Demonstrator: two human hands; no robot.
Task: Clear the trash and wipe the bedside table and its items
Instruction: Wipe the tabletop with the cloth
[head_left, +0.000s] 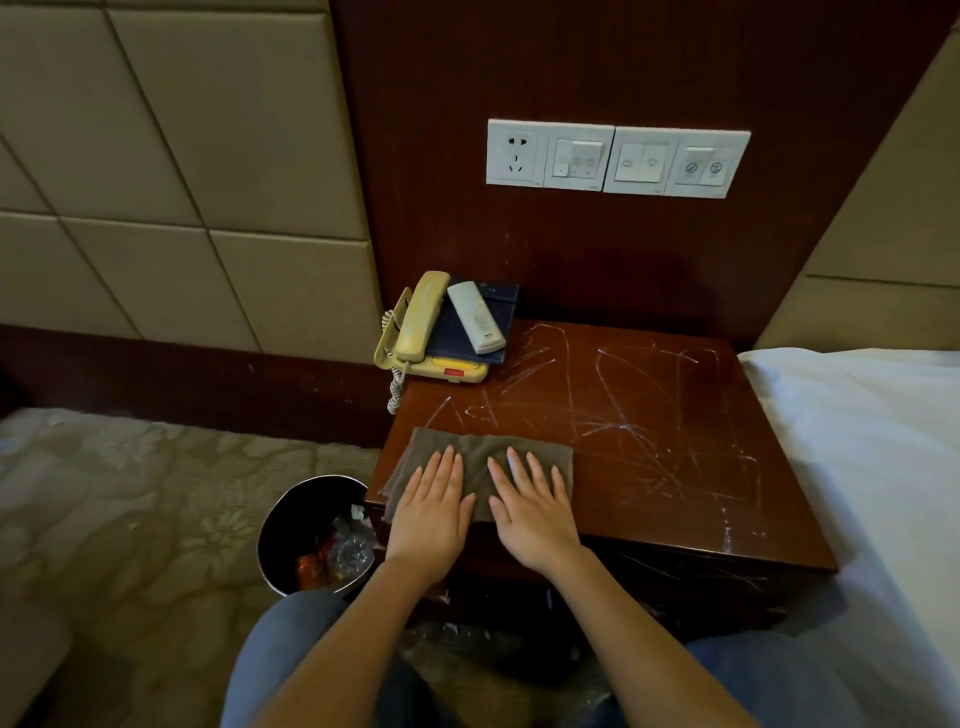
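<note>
Both palms flat on the cloth (475, 470)
I see it at the desk (649, 415) front-left corner, long axis left to right; left hand (428, 512) and right hand (535, 512) lie open, fingers spread, gripping nothing

**Two bare hands pressed flat, side by side**

Both forearms reach forward from the bottom of the view, bare to the wrist, angling slightly inward toward each other. The left hand (431, 512) lies palm down, fingers straight and held close together, pointing away from the body. The right hand (532, 512) mirrors it, palm down, fingers a little more spread. The thumbs point toward each other, near but apart. Neither hand curls or pinches; both lie open and flat. Knees in blue trousers show below the arms.
</note>
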